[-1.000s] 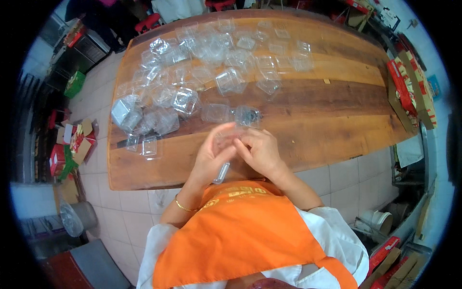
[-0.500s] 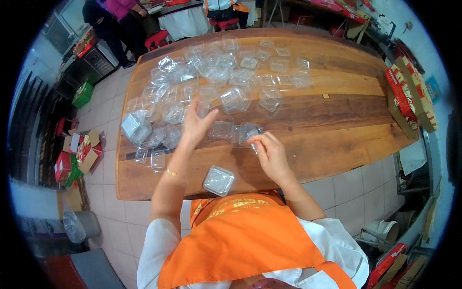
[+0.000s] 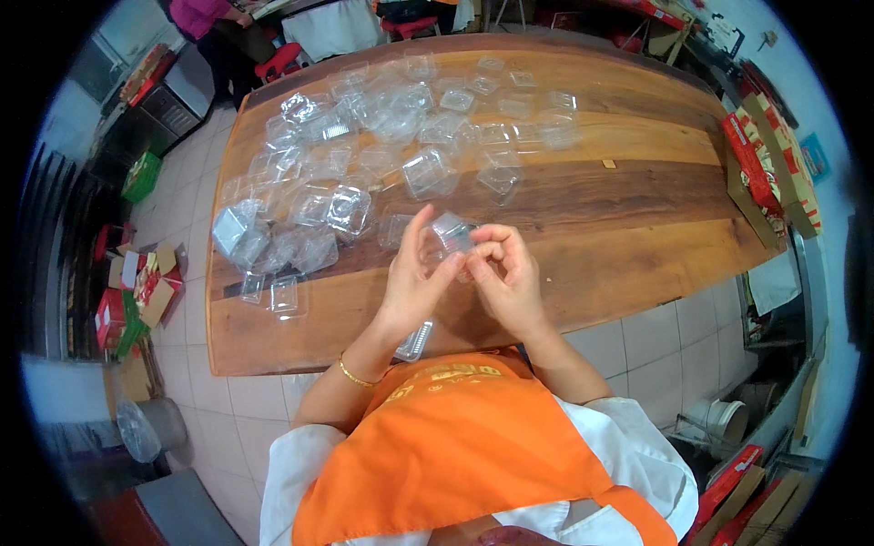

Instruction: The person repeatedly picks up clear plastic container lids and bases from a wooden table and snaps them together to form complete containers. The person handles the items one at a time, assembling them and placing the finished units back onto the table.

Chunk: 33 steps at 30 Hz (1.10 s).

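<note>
The wooden surface (image 3: 637, 218) has many clear plastic boxes (image 3: 391, 114) on its far and left parts. Pale tiles (image 3: 205, 373) cover the floor. The right hand (image 3: 505, 278) pinches a clear plastic piece (image 3: 451, 229) over the surface. The left hand (image 3: 411, 284) curves beside it; I cannot tell if it grips. One clear box (image 3: 415, 340) sits at the near edge. Bare wood stretches right, toward a carton (image 3: 739, 196).

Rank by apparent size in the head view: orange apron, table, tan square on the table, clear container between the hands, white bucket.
1. Table
2. Orange apron
3. Clear container and white bucket: too alike to rank, container partly hidden
4. Tan square
</note>
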Motion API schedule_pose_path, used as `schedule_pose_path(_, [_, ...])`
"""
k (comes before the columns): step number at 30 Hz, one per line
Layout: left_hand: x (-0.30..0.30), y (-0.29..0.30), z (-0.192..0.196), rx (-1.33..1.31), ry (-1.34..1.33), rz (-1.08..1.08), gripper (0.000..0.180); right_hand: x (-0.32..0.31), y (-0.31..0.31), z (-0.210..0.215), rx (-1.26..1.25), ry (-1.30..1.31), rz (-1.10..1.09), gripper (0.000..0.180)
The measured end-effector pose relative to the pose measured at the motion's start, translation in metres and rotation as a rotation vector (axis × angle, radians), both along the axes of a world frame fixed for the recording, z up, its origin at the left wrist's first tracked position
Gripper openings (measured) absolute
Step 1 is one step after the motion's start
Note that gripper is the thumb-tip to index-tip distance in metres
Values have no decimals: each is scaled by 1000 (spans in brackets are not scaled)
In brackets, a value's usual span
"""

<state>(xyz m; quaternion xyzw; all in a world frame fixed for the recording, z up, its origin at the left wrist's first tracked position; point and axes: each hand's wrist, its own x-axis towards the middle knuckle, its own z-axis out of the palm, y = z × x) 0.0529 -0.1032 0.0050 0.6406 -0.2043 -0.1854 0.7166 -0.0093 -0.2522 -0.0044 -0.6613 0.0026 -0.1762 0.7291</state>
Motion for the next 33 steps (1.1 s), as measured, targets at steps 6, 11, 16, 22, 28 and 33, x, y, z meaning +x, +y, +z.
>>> schedule_pose_path(6, [1, 9, 3, -10, -16, -27, 64, -1, -5, 5, -64, 8, 80, 13])
schedule_pose_path(11, [1, 11, 1, -40, -10, -55, 64, -2, -6, 2, -49, 50, 75, 11])
schedule_pose_path(16, [-2, 12, 8, -49, 14, -75, 64, -4, -6, 5, -24, 36, 100, 10])
schedule_pose_path(22, [-3, 16, 6, -94, 7, -111, 63, -6, -3, 10, 50, 4, 152, 11])
schedule_pose_path(28, [-3, 18, 1, -116, 27, -149, 63, -8, -7, 3, 19, 29, 184, 12])
schedule_pose_path(33, [-3, 21, 5, -152, 110, -247, 64, -9, -7, -6, 166, 62, 221, 10])
